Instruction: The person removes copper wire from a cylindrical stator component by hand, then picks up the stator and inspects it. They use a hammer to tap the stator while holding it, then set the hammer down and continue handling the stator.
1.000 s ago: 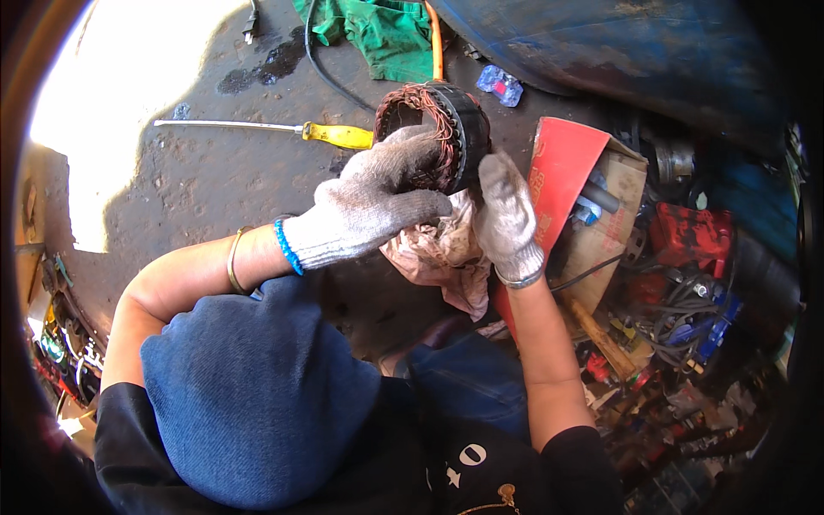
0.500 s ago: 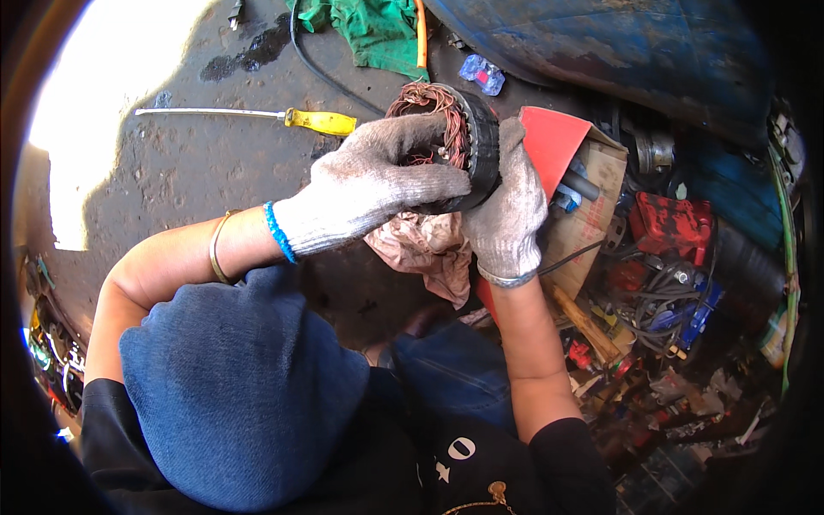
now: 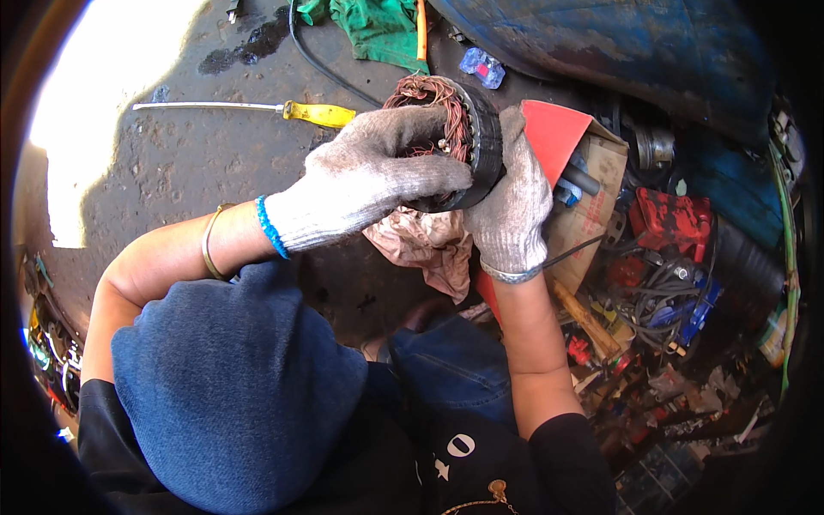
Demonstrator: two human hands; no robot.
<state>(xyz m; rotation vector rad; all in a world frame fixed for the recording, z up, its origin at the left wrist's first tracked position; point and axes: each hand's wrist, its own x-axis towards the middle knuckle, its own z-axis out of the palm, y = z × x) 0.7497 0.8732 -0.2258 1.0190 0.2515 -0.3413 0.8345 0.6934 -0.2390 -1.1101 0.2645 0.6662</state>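
Note:
Between my two gloved hands is a stator, a round black ring (image 3: 487, 142) with copper windings (image 3: 446, 93) bulging from its left face. My left hand (image 3: 365, 172), in a soiled whitish knit glove, has its fingers and thumb bent over the windings and the near rim. From the right, my right hand (image 3: 518, 193) in a matching glove is closed round the outer wall of the ring. Its fingertips are partly hidden behind the stator. The ring is tilted, its open face turned left. Below it lies a crumpled pinkish cloth (image 3: 425, 249).
A yellow-handled screwdriver (image 3: 318, 113) lies on the dark floor at left. Beyond the stator are a green cloth (image 3: 378, 34), a black cable (image 3: 322, 64) and a small blue packet (image 3: 482, 67). At right, a red cardboard box (image 3: 554, 137) stands beside a wooden handle (image 3: 588, 324) and tangled wires (image 3: 661, 300).
The stator has tilted slightly and risen a little in view, with both hands still on it. My left wrist has shifted a little to the left.

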